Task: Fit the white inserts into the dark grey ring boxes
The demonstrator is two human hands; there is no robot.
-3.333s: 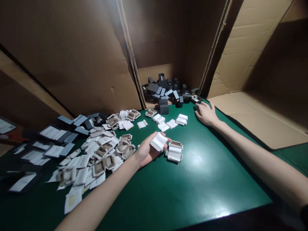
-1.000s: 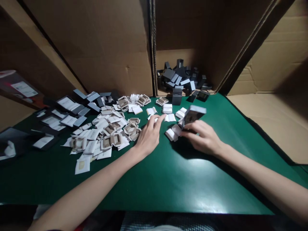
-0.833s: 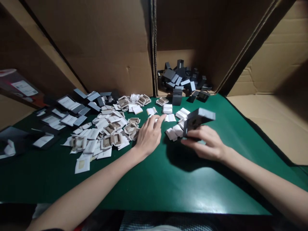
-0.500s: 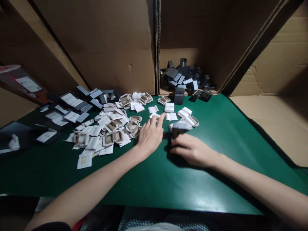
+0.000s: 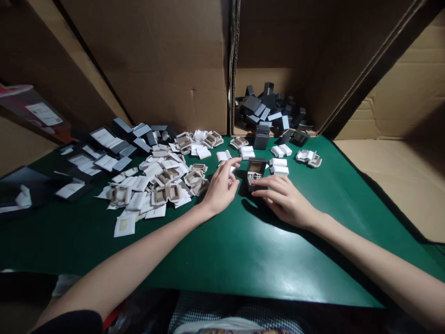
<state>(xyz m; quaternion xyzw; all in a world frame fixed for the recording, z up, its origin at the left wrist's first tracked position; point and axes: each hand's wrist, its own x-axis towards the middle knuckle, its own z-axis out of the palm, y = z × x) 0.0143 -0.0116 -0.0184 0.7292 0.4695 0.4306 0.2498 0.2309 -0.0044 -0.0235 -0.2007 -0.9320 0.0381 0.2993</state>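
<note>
On the glossy green flat surface [image 5: 208,260], the left hand [image 5: 222,186], fingers apart, and right hand [image 5: 283,199], grip unclear, flank a small, open, black rectangular box [image 5: 257,165]; best steady its walls, touching its pale insert [image 5: 255,176] lightly.

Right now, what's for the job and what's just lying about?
Probably the job:
small open black box, at the right hand
white folded pieces, near the left hand
similar black boxes behind

Probably just around:
labelled plastic package
cardboard panels
</note>
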